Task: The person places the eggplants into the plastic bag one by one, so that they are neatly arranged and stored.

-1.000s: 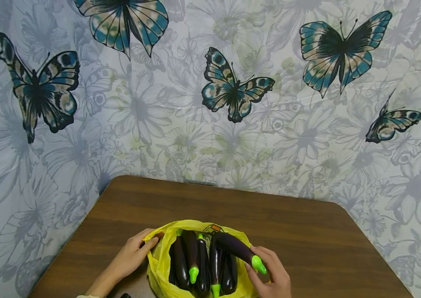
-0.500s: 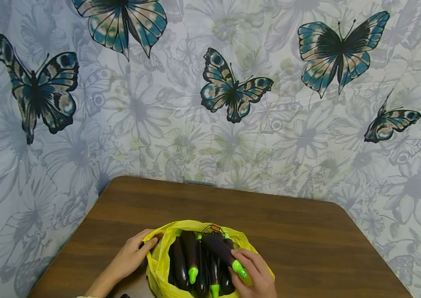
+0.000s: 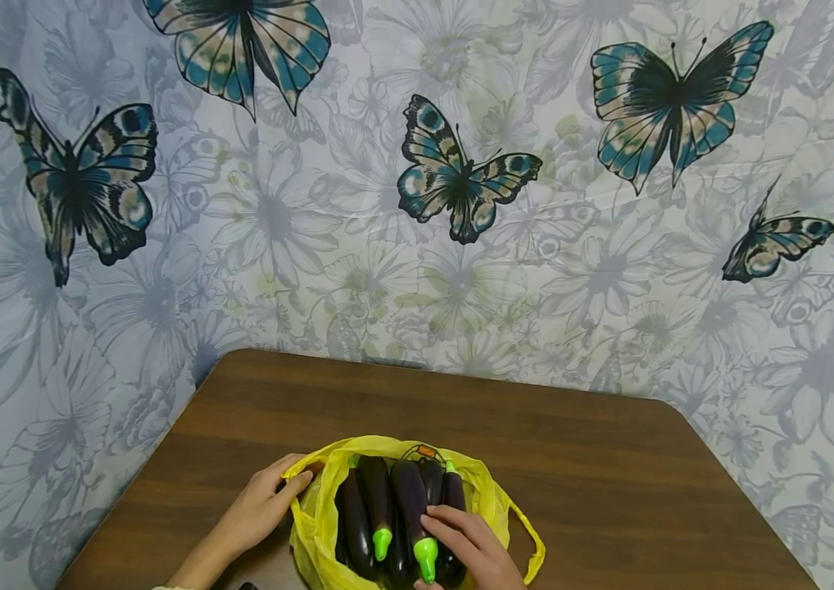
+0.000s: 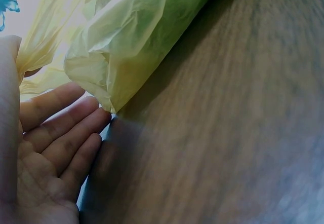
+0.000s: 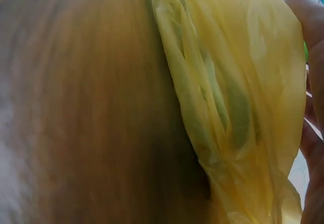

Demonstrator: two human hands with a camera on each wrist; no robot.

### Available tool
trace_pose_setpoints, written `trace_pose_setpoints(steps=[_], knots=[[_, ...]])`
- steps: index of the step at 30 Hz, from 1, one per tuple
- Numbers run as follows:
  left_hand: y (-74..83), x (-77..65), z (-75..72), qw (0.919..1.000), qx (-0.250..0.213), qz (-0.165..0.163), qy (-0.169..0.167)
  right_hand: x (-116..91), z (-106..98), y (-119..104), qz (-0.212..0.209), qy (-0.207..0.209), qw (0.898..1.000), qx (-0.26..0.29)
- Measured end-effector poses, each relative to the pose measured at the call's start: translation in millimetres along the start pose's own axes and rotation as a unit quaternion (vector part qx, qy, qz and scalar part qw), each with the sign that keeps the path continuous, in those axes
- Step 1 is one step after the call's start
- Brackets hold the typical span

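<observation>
A yellow plastic bag [image 3: 314, 533] stands with its mouth spread, several dark purple eggplants [image 3: 358, 524] with bright green caps lying side by side in it. At the bag's left rim my left hand [image 3: 262, 500] pinches the plastic between thumb and fingers; the left wrist view shows the other fingers [image 4: 66, 148] loosely bent beside the bag. Inside the bag, my right hand [image 3: 479, 553] holds one eggplant [image 3: 408, 492] near its green cap, fingers along its right side and thumb tip below. The right wrist view has the bag's side [image 5: 238, 97] covering most of that hand.
The bag rests on a brown wooden table [image 3: 535, 442] with rounded far corners. A bag handle loop [image 3: 535, 549] hangs out on the right. A small black object [image 3: 248, 586] shows at the bottom edge. Behind is a wall [image 3: 314, 287] with a butterfly pattern.
My right hand has carried the eggplant leftward from the bag's right rim onto the others, turning it from slanted to nearly lengthwise. The right handle loop has come into sight. My left hand stays put.
</observation>
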State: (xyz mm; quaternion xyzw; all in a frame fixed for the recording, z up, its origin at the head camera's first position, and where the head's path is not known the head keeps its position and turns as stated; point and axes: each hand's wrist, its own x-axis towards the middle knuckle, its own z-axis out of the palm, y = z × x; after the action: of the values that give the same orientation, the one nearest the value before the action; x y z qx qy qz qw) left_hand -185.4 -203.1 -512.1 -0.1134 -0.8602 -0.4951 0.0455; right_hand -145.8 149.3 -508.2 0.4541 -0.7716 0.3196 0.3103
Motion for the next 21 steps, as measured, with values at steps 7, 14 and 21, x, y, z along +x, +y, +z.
trace_pose_setpoints(steps=[7,14,21], knots=[[-0.1,0.3,0.8,1.0,0.002,0.004,0.002,0.0,-2.7,3.2,-0.024,-0.037,0.998,0.037],[0.6,-1.6,0.6,1.0,0.004,-0.002,0.002,-2.9,-0.5,4.7,-0.033,-0.025,0.998,0.054],[1.1,-3.6,-0.9,1.0,-0.006,-0.006,0.001,-4.7,-4.9,-5.5,0.019,0.026,0.999,0.013]])
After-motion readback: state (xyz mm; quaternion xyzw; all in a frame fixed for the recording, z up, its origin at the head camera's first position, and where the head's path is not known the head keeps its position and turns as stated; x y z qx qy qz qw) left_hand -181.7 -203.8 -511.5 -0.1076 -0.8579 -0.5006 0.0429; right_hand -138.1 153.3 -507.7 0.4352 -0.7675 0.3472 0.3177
